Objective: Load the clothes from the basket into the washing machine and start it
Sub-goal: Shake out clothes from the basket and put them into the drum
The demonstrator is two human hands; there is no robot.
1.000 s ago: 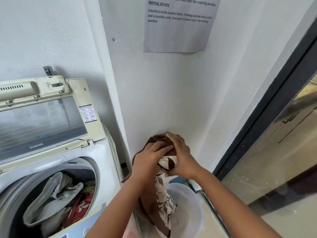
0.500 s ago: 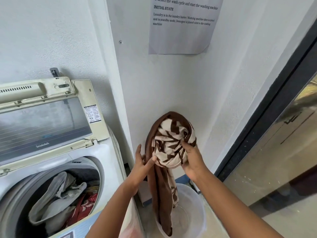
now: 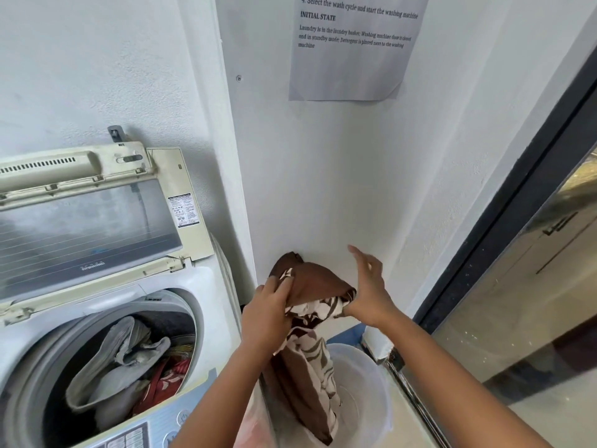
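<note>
A brown cloth with a cream leaf pattern (image 3: 310, 360) hangs over the white laundry basket (image 3: 371, 376) at lower centre, its tail reaching down inside. My left hand (image 3: 268, 312) grips its upper left part. My right hand (image 3: 368, 289) supports the bunched top from the right, palm against the cloth and fingers spread upward. The top-loading washing machine (image 3: 206, 279) stands on the left with its lid (image 3: 93, 221) raised. Grey and red clothes (image 3: 129, 367) lie in its drum.
The machine's control panel (image 3: 135, 434) shows at the bottom edge. A white wall corner rises behind the basket, with a printed instruction sheet (image 3: 352, 46) taped on it. A dark-framed glass door (image 3: 517, 253) runs along the right side.
The bunched top of the cloth has dropped lower and turned brown side up. My left hand has closed on it; my right hand's fingers have opened upward.
</note>
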